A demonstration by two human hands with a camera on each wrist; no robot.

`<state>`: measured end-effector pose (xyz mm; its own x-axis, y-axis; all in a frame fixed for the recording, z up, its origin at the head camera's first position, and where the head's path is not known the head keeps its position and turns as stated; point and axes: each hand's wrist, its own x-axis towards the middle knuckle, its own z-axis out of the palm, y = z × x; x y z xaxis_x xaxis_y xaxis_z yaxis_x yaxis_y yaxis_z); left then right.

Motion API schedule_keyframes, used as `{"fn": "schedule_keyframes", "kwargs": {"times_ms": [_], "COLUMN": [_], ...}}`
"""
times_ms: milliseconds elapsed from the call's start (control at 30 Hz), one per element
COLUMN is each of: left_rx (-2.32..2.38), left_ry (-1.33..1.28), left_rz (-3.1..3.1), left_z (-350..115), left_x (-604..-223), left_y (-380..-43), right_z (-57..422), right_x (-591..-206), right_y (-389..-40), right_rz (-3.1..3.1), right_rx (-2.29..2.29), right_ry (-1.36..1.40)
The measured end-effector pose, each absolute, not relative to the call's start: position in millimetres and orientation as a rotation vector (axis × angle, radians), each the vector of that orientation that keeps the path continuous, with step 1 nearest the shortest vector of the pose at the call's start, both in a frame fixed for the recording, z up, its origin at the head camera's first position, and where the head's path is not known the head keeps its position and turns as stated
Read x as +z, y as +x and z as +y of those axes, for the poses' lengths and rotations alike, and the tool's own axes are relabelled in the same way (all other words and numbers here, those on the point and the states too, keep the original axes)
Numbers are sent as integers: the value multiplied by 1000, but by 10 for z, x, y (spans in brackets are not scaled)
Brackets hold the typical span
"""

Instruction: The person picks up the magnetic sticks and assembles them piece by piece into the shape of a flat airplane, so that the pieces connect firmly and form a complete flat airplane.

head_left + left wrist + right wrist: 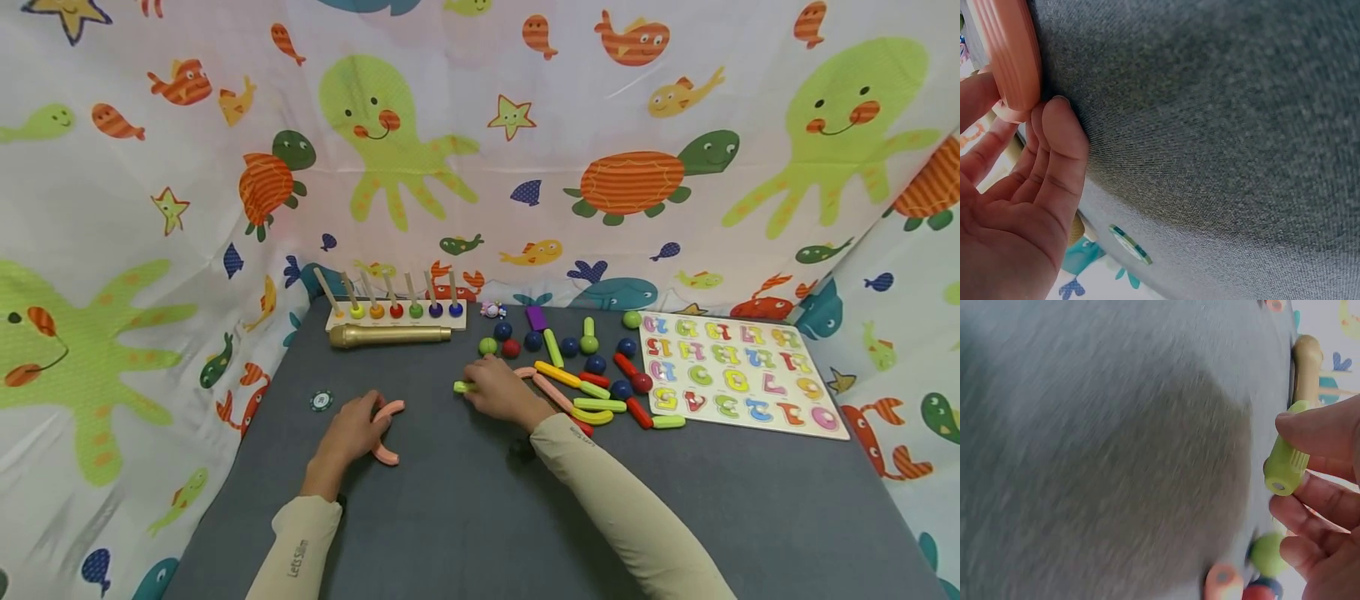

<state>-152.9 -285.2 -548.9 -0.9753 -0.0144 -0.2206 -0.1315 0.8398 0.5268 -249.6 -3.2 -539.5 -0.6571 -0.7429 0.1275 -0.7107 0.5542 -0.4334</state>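
My left hand [355, 431] is at the left middle of the table, with thumb and fingers pinching a curved peach building stick [1015, 53]. In the head view its peach ends show above and below the fingertips, and the hand hides the middle. My right hand [497, 389] pinches a short light-green building stick [1288, 453] between thumb and fingers. A grey dot shows in that stick's near end. Close to the right hand are a green ball [487, 346], a red ball [511, 348] and a straight peach stick [552, 392].
Behind the hands stand a peg board with coloured rings [397, 323] and a gold toy microphone [390, 336]. A poker chip [321, 401] lies left. More sticks and balls, including a yellow stick [557, 374], spread rightward to a number puzzle board [738, 427]. A printed curtain [465, 108] surrounds the table.
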Motion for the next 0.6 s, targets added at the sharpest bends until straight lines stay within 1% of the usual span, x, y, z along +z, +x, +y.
{"fn": "schedule_keyframes", "kwargs": {"times_ms": [200, 600], "left_rx": [869, 1018], "left_ry": [-123, -158], "left_rz": [2785, 2757], "left_z": [-2853, -2873], "left_x": [-5490, -5545], "left_y": [-1516, -1487], "right_z": [-240, -614], "right_x": [-5397, -5408], "right_y": [-2460, -2340], "right_rz": [2623, 2599], "right_rx": [-782, -652], "right_ry": [-1262, -1291]}}
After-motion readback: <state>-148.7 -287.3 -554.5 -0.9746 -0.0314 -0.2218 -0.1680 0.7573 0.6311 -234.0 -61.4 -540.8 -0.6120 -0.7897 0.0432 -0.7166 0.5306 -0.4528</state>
